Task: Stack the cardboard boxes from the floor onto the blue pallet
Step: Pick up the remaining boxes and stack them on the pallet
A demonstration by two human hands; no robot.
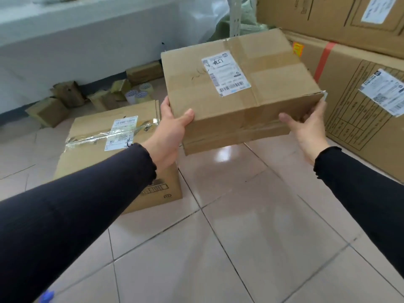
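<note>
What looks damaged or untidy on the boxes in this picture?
The box on the floor has clear tape peeling loose and crumpled across its top. The held box, gripped by the left hand and right hand, has a dented, torn right corner. Small boxes lie scattered by the wall.

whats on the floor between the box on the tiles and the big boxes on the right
Head view: only bare tile floor between the floor box and the big boxes; the held box hangs above that gap.

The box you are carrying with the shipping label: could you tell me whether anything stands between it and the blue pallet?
That cannot be judged: the pallet is not visible. Both hands, left hand and right hand, hold the box above bare floor tiles.
</note>
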